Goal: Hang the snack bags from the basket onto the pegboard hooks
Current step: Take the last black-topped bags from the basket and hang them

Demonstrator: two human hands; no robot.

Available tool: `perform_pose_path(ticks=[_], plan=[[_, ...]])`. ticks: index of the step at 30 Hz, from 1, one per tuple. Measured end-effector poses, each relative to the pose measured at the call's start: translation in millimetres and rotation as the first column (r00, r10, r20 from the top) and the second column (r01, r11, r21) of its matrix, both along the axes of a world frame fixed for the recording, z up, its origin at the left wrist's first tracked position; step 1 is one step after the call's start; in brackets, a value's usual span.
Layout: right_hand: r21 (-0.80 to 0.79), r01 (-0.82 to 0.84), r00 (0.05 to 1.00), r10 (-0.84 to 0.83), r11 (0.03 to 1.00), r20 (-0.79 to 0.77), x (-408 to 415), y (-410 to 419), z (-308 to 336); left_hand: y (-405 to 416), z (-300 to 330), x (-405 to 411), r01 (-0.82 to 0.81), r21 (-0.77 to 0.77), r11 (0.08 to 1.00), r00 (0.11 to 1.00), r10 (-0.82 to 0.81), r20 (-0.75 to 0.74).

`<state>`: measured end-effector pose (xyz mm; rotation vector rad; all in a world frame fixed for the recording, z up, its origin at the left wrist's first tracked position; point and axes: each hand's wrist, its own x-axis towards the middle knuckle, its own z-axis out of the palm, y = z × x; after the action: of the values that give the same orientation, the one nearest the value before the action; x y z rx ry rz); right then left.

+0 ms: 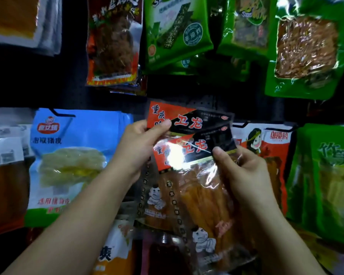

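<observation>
Two identical clear snack bags with red-and-black headers and orange sticks inside overlap before the dark pegboard (pixel 111 100). My left hand (pixel 141 145) pinches the top left corner of the rear snack bag (pixel 189 120). My right hand (pixel 244 169) grips the right edge of the front snack bag (pixel 197 187), thumb on its header. The hook behind them is hidden. No basket is in view.
Hung bags crowd the board: a blue one (pixel 72 155) on a black hook at left, a red-brown one (pixel 113 40) above, green ones (pixel 177 30) at upper right, a red cartoon bag (pixel 266 143) and a green bag (pixel 330 179) at right.
</observation>
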<state>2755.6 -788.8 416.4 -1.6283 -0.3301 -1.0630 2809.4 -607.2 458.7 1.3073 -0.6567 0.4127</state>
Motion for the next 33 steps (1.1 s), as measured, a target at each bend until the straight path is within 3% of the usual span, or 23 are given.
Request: perform_pose_path(ticks=[8, 14, 26, 33], plan=[[0.031, 0.037, 0.987, -0.042, 0.999, 0.156, -2, -2, 15, -8, 24, -11, -0.131, -0.054, 0.990, 0.944, 0.141, 0.297], [0.038, 0.050, 0.975, -0.057, 0.998, 0.213, -2, -3, 35, -12, 43, -15, -0.138, -0.091, 0.986, 0.940, 0.160, 0.303], [0.140, 0.078, 0.988, -0.095, 0.987, 0.119, -1, 3, 38, -13, 54, -12, -0.216, -0.024, 0.976, 0.948, 0.215, 0.236], [0.107, 0.095, 0.992, -0.103, 0.990, 0.078, 7, 3, 32, -13, 48, 5, -0.242, 0.000, 0.970, 0.958, 0.239, 0.158]])
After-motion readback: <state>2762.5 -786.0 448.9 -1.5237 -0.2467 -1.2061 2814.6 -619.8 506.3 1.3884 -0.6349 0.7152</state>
